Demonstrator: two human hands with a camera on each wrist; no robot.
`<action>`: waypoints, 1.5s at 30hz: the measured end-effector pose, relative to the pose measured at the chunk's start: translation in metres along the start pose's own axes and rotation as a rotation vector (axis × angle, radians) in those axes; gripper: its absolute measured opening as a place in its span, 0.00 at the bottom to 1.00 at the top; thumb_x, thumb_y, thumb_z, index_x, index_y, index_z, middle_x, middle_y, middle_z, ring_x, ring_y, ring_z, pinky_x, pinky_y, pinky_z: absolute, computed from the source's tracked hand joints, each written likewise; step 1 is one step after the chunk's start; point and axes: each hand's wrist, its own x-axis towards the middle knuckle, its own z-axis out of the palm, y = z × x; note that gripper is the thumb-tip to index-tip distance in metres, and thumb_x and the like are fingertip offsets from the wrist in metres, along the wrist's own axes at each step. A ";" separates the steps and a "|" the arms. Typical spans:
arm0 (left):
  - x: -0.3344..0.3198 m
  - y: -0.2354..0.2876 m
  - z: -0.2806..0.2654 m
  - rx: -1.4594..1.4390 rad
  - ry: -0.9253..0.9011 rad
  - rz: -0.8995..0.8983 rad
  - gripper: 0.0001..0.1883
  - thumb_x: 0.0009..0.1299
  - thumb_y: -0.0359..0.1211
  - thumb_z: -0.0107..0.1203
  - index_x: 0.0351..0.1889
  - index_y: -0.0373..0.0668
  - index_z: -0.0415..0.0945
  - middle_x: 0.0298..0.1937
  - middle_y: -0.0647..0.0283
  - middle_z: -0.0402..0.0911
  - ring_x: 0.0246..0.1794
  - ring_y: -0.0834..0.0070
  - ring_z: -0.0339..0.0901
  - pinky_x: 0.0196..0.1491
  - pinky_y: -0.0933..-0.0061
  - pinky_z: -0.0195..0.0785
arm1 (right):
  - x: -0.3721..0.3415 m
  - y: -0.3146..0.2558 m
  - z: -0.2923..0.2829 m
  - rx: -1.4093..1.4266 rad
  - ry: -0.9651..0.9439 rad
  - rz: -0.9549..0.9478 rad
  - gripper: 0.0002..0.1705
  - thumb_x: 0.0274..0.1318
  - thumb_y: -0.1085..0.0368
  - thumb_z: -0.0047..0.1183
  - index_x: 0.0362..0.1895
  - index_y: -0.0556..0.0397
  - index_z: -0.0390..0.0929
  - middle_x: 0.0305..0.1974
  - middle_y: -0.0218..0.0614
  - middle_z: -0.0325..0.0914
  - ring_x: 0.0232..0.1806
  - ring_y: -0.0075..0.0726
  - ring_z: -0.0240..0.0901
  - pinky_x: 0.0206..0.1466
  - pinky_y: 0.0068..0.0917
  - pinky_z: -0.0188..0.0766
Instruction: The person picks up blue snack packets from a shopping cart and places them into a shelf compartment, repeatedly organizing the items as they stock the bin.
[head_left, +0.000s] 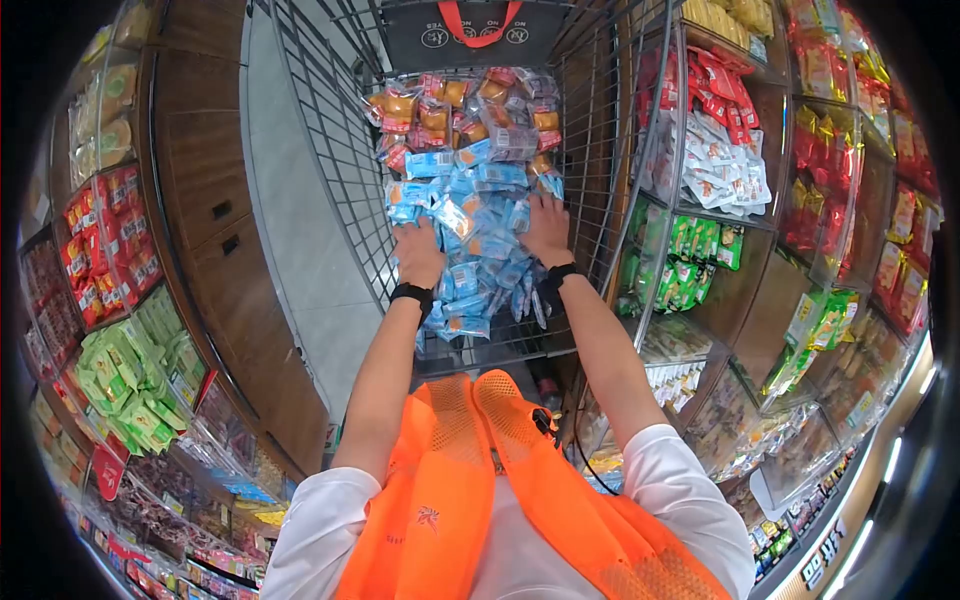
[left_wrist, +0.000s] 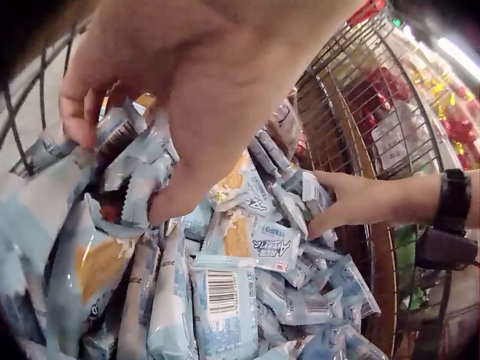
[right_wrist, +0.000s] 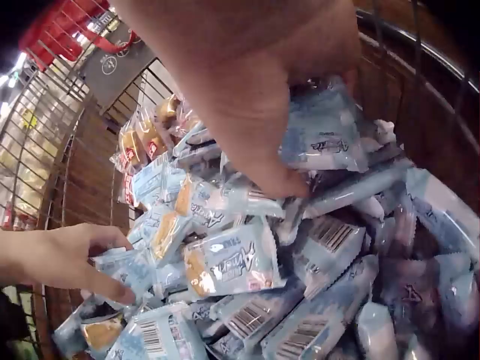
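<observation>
Small blue-and-white packets (head_left: 465, 250) lie in a heap in a wire shopping cart (head_left: 330, 130). At the heap's left edge is the left hand (head_left: 417, 252); in the left wrist view, that left hand (left_wrist: 202, 97) curves its fingers and thumb round blue packets (left_wrist: 139, 154). Opposite it, the right hand (head_left: 546, 230) is at the heap's right edge. Seen from the right wrist, the right hand (right_wrist: 255, 120) has a blue packet (right_wrist: 322, 131) between thumb and fingers, some fingertips hidden. Both palms face down over the packets.
Behind the blue heap lie orange-brown snacks in clear wrappers (head_left: 432, 115). A dark panel with a red strap (head_left: 480, 40) stands at the cart's far end. Shelves of packaged food flank the cart, with green packs (head_left: 690, 255) at right and wooden cabinets (head_left: 215, 215) at left.
</observation>
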 end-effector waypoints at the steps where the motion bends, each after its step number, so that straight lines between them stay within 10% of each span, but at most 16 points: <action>1: 0.000 0.000 -0.001 -0.008 -0.006 0.012 0.36 0.53 0.35 0.73 0.59 0.39 0.68 0.53 0.49 0.78 0.63 0.45 0.69 0.58 0.51 0.73 | 0.003 0.004 0.004 0.001 -0.038 -0.022 0.47 0.34 0.58 0.75 0.63 0.48 0.69 0.64 0.43 0.66 0.67 0.54 0.61 0.63 0.50 0.66; 8: -0.003 -0.004 -0.025 -0.427 -0.047 -0.068 0.37 0.54 0.34 0.69 0.62 0.43 0.64 0.49 0.45 0.81 0.56 0.47 0.76 0.53 0.51 0.72 | 0.004 0.001 -0.017 0.408 -0.084 0.083 0.47 0.37 0.54 0.73 0.64 0.53 0.68 0.59 0.49 0.76 0.60 0.58 0.73 0.60 0.47 0.73; 13: -0.006 0.008 -0.049 -0.656 0.279 -0.132 0.40 0.54 0.33 0.69 0.64 0.43 0.59 0.48 0.45 0.82 0.48 0.47 0.80 0.52 0.54 0.71 | 0.005 -0.015 -0.004 0.715 0.127 0.224 0.47 0.37 0.54 0.72 0.63 0.57 0.68 0.57 0.54 0.78 0.57 0.59 0.76 0.60 0.46 0.73; 17: 0.011 0.015 -0.020 -0.869 0.439 -0.119 0.40 0.54 0.32 0.70 0.64 0.41 0.61 0.50 0.45 0.82 0.50 0.50 0.81 0.55 0.56 0.71 | 0.015 -0.051 0.004 0.693 -0.059 0.148 0.45 0.39 0.52 0.72 0.62 0.57 0.69 0.54 0.55 0.79 0.56 0.62 0.76 0.60 0.47 0.73; 21: 0.035 0.007 0.017 -1.145 0.248 -0.092 0.38 0.53 0.33 0.71 0.62 0.42 0.66 0.54 0.44 0.80 0.54 0.53 0.80 0.57 0.58 0.71 | 0.016 -0.075 0.014 0.624 -0.106 0.160 0.46 0.40 0.50 0.71 0.62 0.59 0.69 0.54 0.56 0.79 0.56 0.63 0.75 0.60 0.48 0.72; 27: 0.038 0.003 0.015 -0.825 0.076 -0.030 0.32 0.53 0.40 0.71 0.56 0.45 0.73 0.50 0.50 0.82 0.50 0.54 0.81 0.55 0.60 0.71 | 0.016 -0.070 0.028 0.642 0.017 0.295 0.56 0.40 0.48 0.72 0.68 0.69 0.61 0.60 0.61 0.74 0.62 0.61 0.72 0.63 0.47 0.70; 34: 0.026 0.001 0.037 -1.056 0.168 0.050 0.21 0.60 0.31 0.70 0.41 0.44 0.65 0.32 0.68 0.72 0.30 0.84 0.71 0.31 0.77 0.64 | 0.017 -0.069 0.024 0.843 0.121 0.290 0.56 0.39 0.52 0.72 0.69 0.70 0.60 0.61 0.59 0.74 0.62 0.57 0.73 0.63 0.43 0.71; 37: 0.016 0.003 0.025 -1.300 0.007 0.026 0.23 0.61 0.31 0.70 0.45 0.45 0.64 0.35 0.67 0.73 0.30 0.82 0.71 0.31 0.76 0.65 | 0.003 -0.071 -0.003 1.204 0.138 0.170 0.53 0.39 0.55 0.71 0.66 0.72 0.62 0.57 0.58 0.77 0.58 0.58 0.76 0.60 0.42 0.73; 45: -0.024 0.049 -0.034 -1.034 -0.190 0.250 0.33 0.66 0.35 0.68 0.66 0.46 0.62 0.45 0.62 0.81 0.33 0.79 0.77 0.35 0.77 0.70 | -0.046 -0.058 -0.041 0.940 0.302 0.327 0.39 0.37 0.61 0.69 0.57 0.63 0.69 0.46 0.53 0.82 0.49 0.53 0.81 0.53 0.40 0.75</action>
